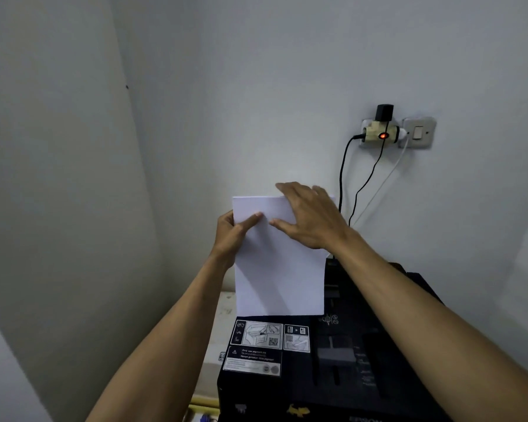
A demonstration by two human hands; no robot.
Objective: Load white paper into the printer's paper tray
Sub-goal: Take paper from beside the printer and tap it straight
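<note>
A stack of white paper [279, 278] stands upright at the back of the black printer [326, 370], its lower edge hidden behind the printer's top. My left hand [233, 236] grips the stack's left edge near the top, thumb across the front. My right hand [310, 217] lies flat against the upper right of the sheets, fingers spread over the top edge. The tray slot itself is hidden behind the paper and my right forearm.
White walls meet in a corner at left. A wall socket with a multi-plug adapter [381, 132] and a light switch [418, 132] sit upper right; cables [343, 178] hang down behind the printer. A pale surface [223, 312] lies left of the printer.
</note>
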